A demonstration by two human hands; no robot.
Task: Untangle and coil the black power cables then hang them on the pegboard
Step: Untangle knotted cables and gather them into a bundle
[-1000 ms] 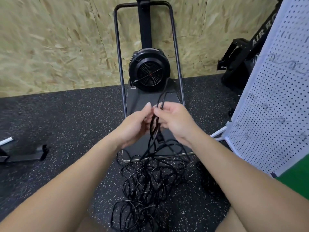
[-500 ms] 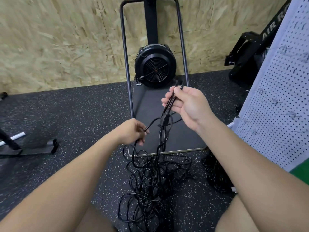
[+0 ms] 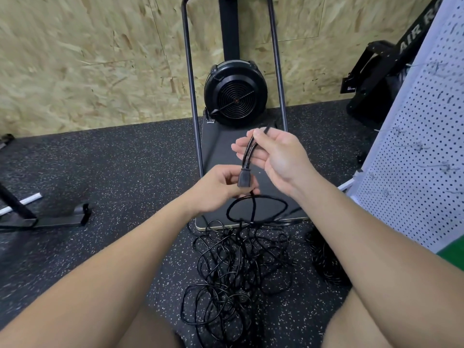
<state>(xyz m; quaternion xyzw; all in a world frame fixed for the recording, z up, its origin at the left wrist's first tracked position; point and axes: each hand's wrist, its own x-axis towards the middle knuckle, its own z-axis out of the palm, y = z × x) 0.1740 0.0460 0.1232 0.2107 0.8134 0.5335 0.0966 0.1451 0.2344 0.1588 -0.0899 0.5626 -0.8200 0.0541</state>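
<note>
A tangled heap of black power cables (image 3: 236, 267) lies on the speckled floor between my knees. My right hand (image 3: 276, 156) is raised, palm up, with two cable strands pinched between thumb and fingers. Below it my left hand (image 3: 218, 189) holds the cable just under its black plug (image 3: 244, 177), and a loop (image 3: 256, 208) hangs down from there to the heap. A second, darker bundle of cable (image 3: 324, 259) lies to the right. The white pegboard (image 3: 424, 156) stands at the right with several wire hooks on it.
A black fan machine (image 3: 234, 92) on a metal frame with a dark base plate (image 3: 216, 146) stands right ahead against the chipboard wall. Another black machine (image 3: 376, 79) sits at the back right. A black stand foot (image 3: 57, 218) lies on the floor at the left.
My left hand has risen to the plug under my right hand. The right hand has opened palm-up with the strands in it, and a loop now hangs below.
</note>
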